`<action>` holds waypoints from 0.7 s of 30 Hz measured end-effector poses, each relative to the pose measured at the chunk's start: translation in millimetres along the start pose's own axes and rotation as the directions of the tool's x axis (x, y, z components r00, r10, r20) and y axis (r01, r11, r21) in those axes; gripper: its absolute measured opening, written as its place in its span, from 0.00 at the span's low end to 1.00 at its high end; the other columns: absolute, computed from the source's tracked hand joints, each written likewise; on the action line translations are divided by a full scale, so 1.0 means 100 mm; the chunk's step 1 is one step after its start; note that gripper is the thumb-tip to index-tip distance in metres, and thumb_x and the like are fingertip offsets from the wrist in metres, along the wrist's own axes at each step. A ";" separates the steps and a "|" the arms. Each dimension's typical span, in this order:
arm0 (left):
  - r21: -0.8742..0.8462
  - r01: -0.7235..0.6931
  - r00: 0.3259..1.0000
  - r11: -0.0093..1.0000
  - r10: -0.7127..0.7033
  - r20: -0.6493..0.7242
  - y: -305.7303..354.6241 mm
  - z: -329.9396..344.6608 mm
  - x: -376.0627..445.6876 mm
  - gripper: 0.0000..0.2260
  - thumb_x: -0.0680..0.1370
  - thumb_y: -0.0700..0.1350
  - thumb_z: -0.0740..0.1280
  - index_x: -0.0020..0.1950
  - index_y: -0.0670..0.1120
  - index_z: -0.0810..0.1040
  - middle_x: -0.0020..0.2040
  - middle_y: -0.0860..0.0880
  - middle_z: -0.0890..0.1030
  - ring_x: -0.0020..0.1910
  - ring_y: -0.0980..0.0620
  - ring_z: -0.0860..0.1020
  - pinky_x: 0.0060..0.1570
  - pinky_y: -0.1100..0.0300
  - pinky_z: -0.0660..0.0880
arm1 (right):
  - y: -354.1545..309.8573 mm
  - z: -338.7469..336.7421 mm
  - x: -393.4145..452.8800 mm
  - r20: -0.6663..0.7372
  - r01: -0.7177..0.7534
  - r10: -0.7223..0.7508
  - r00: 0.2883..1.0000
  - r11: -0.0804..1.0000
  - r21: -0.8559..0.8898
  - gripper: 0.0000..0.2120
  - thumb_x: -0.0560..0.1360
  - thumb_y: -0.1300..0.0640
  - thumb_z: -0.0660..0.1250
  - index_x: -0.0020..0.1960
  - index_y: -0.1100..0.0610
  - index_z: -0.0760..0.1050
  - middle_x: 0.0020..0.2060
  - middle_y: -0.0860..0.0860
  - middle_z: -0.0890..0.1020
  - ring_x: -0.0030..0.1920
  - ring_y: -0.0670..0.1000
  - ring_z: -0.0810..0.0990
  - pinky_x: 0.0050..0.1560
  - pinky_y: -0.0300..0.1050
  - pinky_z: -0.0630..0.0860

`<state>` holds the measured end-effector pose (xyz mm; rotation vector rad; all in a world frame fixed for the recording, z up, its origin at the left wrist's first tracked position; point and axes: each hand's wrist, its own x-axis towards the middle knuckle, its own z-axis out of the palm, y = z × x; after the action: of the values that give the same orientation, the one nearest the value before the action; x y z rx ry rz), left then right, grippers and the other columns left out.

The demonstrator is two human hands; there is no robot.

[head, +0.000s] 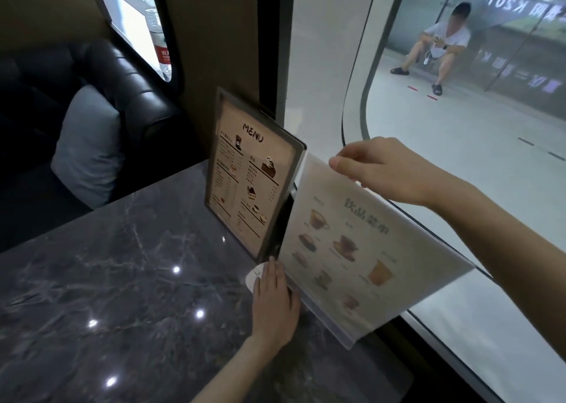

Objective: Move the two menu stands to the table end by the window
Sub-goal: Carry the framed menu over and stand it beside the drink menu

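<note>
Head view: dark-framed menu stand stands at the window end of the table, apparently placed. Right hand pinches the top of the clear drinks menu stand, tilted just beside it; left hand, fingers together, steadies its base. Left: set it upright.

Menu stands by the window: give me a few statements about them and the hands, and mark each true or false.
1. The dark-framed menu stand stands upright at the window end of the table. True.
2. The right hand grips the top edge of the clear menu stand. True.
3. The left hand is lifted well above the table. False: it rests low at the clear stand's base.
4. The clear menu stand lies flat on the table. False: it is held tilted.
</note>
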<state>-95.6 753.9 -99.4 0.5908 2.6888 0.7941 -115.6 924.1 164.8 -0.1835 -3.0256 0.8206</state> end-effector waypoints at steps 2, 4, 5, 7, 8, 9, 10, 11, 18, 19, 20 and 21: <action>0.078 -0.045 0.997 0.996 0.040 0.070 0.01 0.11 -0.05 0.35 0.72 0.61 0.34 0.75 0.44 0.41 0.77 0.49 0.41 0.76 0.50 0.43 0.69 0.57 0.36 | 0.05 0.01 -0.11 -0.024 -0.001 0.001 1.000 1.000 -0.007 0.18 0.77 0.47 0.57 0.56 0.58 0.77 0.51 0.55 0.82 0.48 0.51 0.77 0.43 0.41 0.69; 0.149 -0.097 0.987 0.984 0.076 0.142 0.01 0.19 -0.09 0.41 0.68 0.65 0.27 0.75 0.43 0.41 0.77 0.48 0.42 0.76 0.50 0.43 0.68 0.56 0.35 | 0.10 0.03 -0.21 -0.052 0.001 0.000 0.999 1.000 0.013 0.17 0.77 0.48 0.58 0.54 0.58 0.78 0.49 0.55 0.83 0.49 0.52 0.78 0.45 0.41 0.70; 0.175 -0.118 0.981 0.978 0.087 0.173 0.01 0.21 -0.10 0.43 0.65 0.65 0.25 0.75 0.43 0.41 0.77 0.48 0.43 0.76 0.50 0.42 0.68 0.56 0.35 | 0.11 0.05 -0.24 -0.061 0.007 -0.007 0.998 1.000 0.009 0.16 0.77 0.49 0.58 0.53 0.58 0.79 0.47 0.55 0.83 0.48 0.52 0.78 0.47 0.42 0.71; 0.218 -0.136 0.974 0.966 0.089 0.210 0.01 0.24 -0.12 0.44 0.63 0.63 0.24 0.75 0.43 0.42 0.78 0.47 0.44 0.76 0.50 0.43 0.69 0.55 0.35 | 0.14 0.10 -0.30 -0.072 0.035 -0.037 0.997 0.999 -0.024 0.15 0.78 0.52 0.57 0.49 0.59 0.79 0.42 0.54 0.82 0.42 0.51 0.77 0.43 0.40 0.70; 0.232 -0.134 0.971 0.963 0.081 0.224 0.01 0.25 -0.11 0.43 0.65 0.63 0.25 0.75 0.43 0.42 0.78 0.47 0.44 0.76 0.50 0.43 0.70 0.55 0.36 | 0.15 0.13 -0.31 -0.082 0.048 -0.051 0.995 0.998 -0.044 0.15 0.78 0.54 0.57 0.47 0.61 0.78 0.38 0.53 0.81 0.38 0.49 0.76 0.39 0.36 0.68; 0.247 -0.129 0.970 0.960 0.070 0.235 0.01 0.26 -0.11 0.39 0.70 0.63 0.28 0.75 0.43 0.42 0.78 0.47 0.44 0.76 0.50 0.42 0.71 0.54 0.37 | 0.15 0.15 -0.32 -0.096 0.052 -0.058 0.994 0.996 -0.067 0.15 0.79 0.55 0.56 0.45 0.62 0.77 0.33 0.51 0.78 0.34 0.47 0.73 0.36 0.34 0.67; 0.261 -0.124 0.967 0.957 0.057 0.248 0.01 0.26 -0.11 0.34 0.74 0.61 0.32 0.75 0.43 0.42 0.78 0.47 0.44 0.76 0.51 0.42 0.72 0.53 0.38 | 0.16 0.16 -0.33 -0.110 0.052 -0.062 0.992 0.995 -0.090 0.15 0.79 0.55 0.56 0.43 0.62 0.76 0.30 0.48 0.75 0.31 0.45 0.71 0.34 0.33 0.66; 0.268 -0.122 0.964 0.956 0.050 0.261 0.01 0.25 -0.10 0.31 0.77 0.59 0.36 0.75 0.43 0.42 0.78 0.47 0.44 0.76 0.51 0.42 0.72 0.52 0.39 | 0.15 0.17 -0.32 -0.124 0.052 -0.066 0.990 0.993 -0.106 0.15 0.79 0.56 0.55 0.41 0.62 0.76 0.28 0.47 0.73 0.30 0.44 0.70 0.33 0.32 0.66; 0.268 -0.114 0.953 0.957 0.030 0.302 -0.05 0.14 -0.13 0.29 0.79 0.58 0.39 0.75 0.43 0.41 0.78 0.47 0.43 0.76 0.51 0.40 0.72 0.53 0.38 | 0.13 0.16 -0.28 -0.148 0.073 -0.088 0.985 0.992 -0.104 0.17 0.79 0.58 0.57 0.37 0.67 0.75 0.24 0.49 0.70 0.27 0.47 0.68 0.32 0.33 0.65; 0.265 -0.110 0.953 0.958 0.026 0.302 -0.07 0.13 -0.13 0.28 0.80 0.56 0.41 0.75 0.43 0.41 0.77 0.47 0.42 0.76 0.51 0.40 0.72 0.52 0.38 | 0.12 0.17 -0.27 -0.148 0.078 -0.093 0.985 0.992 -0.104 0.17 0.79 0.58 0.57 0.38 0.67 0.75 0.24 0.50 0.71 0.27 0.47 0.68 0.32 0.34 0.65; 0.261 -0.103 0.953 0.960 0.020 0.301 -0.08 0.12 -0.13 0.27 0.80 0.55 0.42 0.75 0.43 0.41 0.77 0.47 0.42 0.76 0.51 0.40 0.72 0.52 0.38 | 0.11 0.18 -0.26 -0.149 0.085 -0.101 0.984 0.991 -0.106 0.17 0.79 0.58 0.57 0.39 0.68 0.76 0.25 0.52 0.72 0.28 0.47 0.69 0.33 0.37 0.64; 0.257 -0.097 0.953 0.962 0.015 0.303 -0.10 0.11 -0.13 0.27 0.81 0.55 0.43 0.75 0.43 0.41 0.77 0.47 0.42 0.76 0.51 0.40 0.72 0.52 0.38 | 0.11 0.20 -0.25 -0.152 0.092 -0.108 0.982 0.990 -0.106 0.17 0.79 0.58 0.56 0.40 0.68 0.76 0.27 0.54 0.74 0.29 0.48 0.69 0.33 0.39 0.64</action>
<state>-83.2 745.4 -111.8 0.7844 2.5194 0.3170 -90.5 920.3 143.0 -0.0899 -2.9009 0.6180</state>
